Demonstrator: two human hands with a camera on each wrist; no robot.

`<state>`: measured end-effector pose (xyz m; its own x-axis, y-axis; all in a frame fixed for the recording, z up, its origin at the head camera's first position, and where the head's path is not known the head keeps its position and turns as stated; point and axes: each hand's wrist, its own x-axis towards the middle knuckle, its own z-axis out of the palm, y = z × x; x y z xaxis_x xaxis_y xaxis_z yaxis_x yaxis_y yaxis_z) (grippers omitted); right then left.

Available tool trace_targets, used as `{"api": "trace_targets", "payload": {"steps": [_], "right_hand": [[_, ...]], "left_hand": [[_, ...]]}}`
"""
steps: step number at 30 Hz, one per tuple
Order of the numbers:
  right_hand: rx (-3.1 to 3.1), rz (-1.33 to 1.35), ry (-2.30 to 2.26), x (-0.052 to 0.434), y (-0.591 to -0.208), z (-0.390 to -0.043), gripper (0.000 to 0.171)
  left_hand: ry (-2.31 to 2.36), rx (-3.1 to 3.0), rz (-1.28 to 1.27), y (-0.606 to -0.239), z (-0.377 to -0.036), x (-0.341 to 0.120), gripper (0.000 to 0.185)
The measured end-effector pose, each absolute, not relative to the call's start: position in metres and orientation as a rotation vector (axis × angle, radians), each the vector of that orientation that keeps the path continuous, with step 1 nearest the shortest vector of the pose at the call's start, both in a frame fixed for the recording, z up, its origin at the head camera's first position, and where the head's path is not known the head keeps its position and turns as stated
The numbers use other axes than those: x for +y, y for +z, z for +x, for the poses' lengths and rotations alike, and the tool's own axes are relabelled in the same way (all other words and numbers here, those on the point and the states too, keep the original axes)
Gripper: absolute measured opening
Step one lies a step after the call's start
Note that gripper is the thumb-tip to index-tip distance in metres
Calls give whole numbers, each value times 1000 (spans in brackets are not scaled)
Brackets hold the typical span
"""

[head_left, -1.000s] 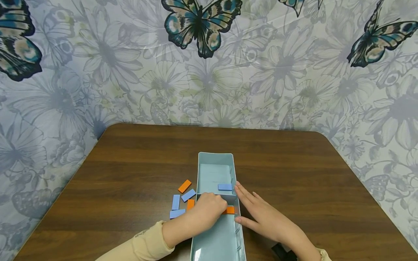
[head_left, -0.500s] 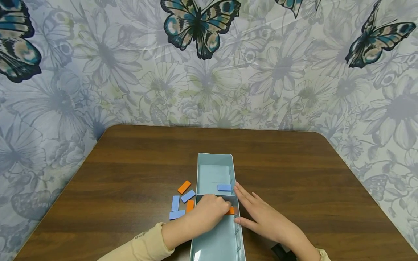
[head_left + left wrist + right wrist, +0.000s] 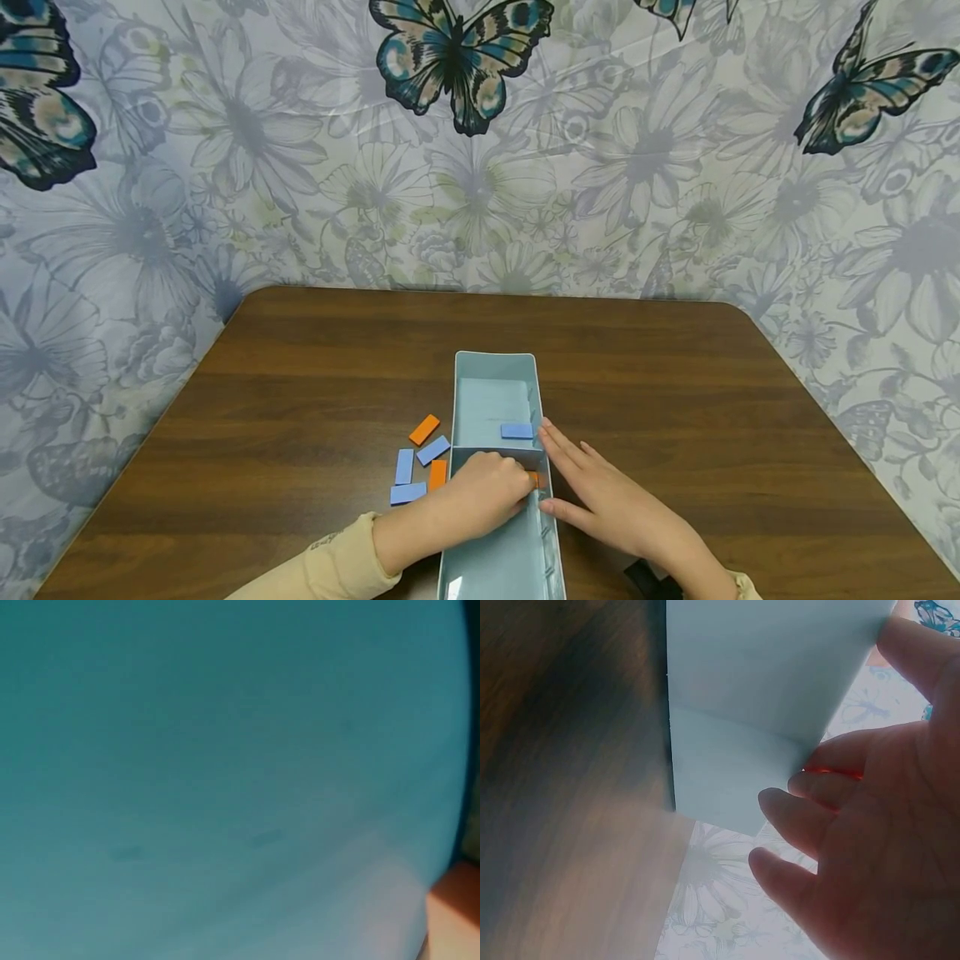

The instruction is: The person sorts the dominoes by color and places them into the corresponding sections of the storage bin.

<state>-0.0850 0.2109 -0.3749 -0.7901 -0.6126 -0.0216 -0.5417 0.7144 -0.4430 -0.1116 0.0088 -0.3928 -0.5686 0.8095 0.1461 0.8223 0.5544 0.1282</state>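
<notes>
A long light-blue box (image 3: 491, 558) with a divider lies on the table in the head view. My left hand (image 3: 487, 493) reaches into its near compartment with curled fingers. These grip an orange block (image 3: 534, 478) by the divider and right wall, mostly covered by the hand. The left wrist view is blurred: mainly the blue box wall (image 3: 225, 765), with an orange-brown edge low at the right. My right hand (image 3: 603, 500), fingers straight, rests against the box's outer right side; its fingertips touch the wall in the right wrist view.
A blue block (image 3: 517, 431) lies in the far compartment. Left of the box are several loose blocks, including an orange block (image 3: 424, 429) and a blue block (image 3: 403, 467). A black object (image 3: 651, 577) sits under the right forearm. Behind the table (image 3: 315, 358) hangs a butterfly-patterned cloth.
My left hand has shifted slightly to the right and covers more of the orange block. The right hand stays against the box.
</notes>
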Motion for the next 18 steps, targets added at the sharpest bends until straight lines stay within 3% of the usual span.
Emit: {"api": "trace_targets", "payload": {"steps": [18], "right_hand": [[2766,-965,-639,211,-375,-85,75]], "left_hand": [[-397,-2641,-1512,-388,-113,5,10]]}}
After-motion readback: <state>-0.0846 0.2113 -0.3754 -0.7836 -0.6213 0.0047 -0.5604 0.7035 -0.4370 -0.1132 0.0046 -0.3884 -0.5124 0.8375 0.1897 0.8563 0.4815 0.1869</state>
